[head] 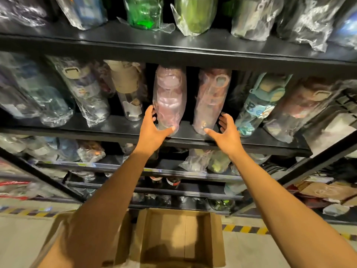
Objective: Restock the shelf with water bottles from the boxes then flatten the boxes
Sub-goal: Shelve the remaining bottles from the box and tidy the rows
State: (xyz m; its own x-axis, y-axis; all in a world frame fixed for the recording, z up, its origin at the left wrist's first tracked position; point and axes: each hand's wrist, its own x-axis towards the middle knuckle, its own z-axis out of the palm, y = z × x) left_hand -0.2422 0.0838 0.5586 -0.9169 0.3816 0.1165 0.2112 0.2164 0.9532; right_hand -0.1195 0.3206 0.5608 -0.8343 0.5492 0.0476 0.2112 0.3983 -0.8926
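Two pink water bottles in clear plastic wrap stand side by side on the black middle shelf (251, 146). My left hand (152, 128) grips the base of the left pink bottle (170, 93), thumb on its front and fingers curled on its left side. Beside the foot of the right pink bottle (211, 97) my right hand (227, 132) is held with spread fingers; its thumb tip touches the bottle's base and its fingers stand just off the right side. An open cardboard box (179, 236) sits on the floor below, and nothing shows inside it.
Wrapped bottles fill the shelf on both sides of the pink pair, a beige-lidded one (127, 88) on the left and a blue one (260, 105) on the right. Shelves above and below hold more bottles. Yellow-black floor tape (245, 229) runs along the rack's foot.
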